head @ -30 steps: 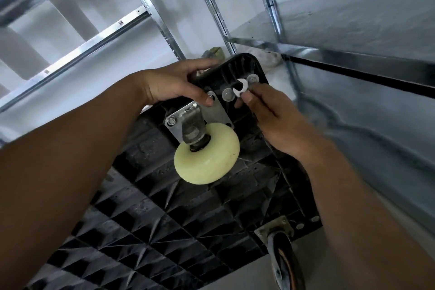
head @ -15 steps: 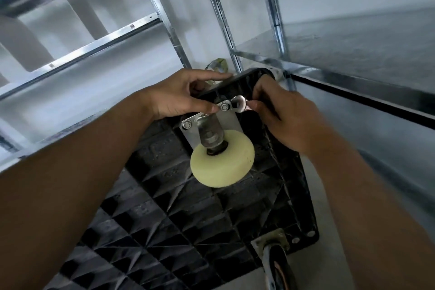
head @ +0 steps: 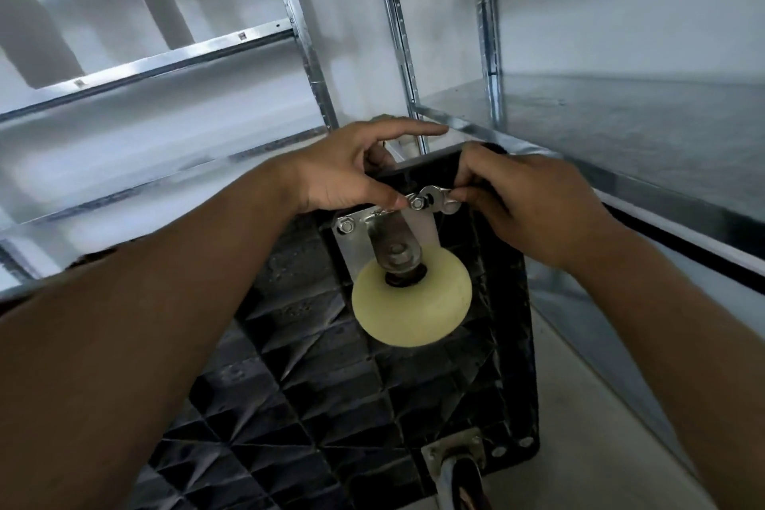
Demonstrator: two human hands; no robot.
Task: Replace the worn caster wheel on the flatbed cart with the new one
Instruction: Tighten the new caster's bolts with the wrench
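Cream caster wheel (head: 412, 302) sits on its mounting plate (head: 360, 226) at the far right corner of the upturned flatbed cart (head: 331, 406) — fitted, final tightening judged outstanding — left hand (head: 339, 174) clamped on the cart edge, right hand (head: 530, 203) pinching a small wrench (head: 439, 199) onto the far nut (head: 417, 203).

Black flatbed cart (head: 331, 406) flipped, ribbed underside facing camera, filling lower centre of frame. Cream caster wheel (head: 412, 304) at centre, clean, in a metal fork on a shiny mounting plate (head: 360, 236) flat against the cart's upper corner. Hex nut (head: 345, 226) at the plate's left corner, another nut (head: 417, 203) at its upper right. Small silver wrench (head: 434, 197) roughly horizontal, head at that upper-right nut, right end pinched by right hand (head: 534, 211). Left hand (head: 343, 174) thumb touching the same nut. Dark caster wheel (head: 463, 480) on a dull plate at bottom edge, cropped.
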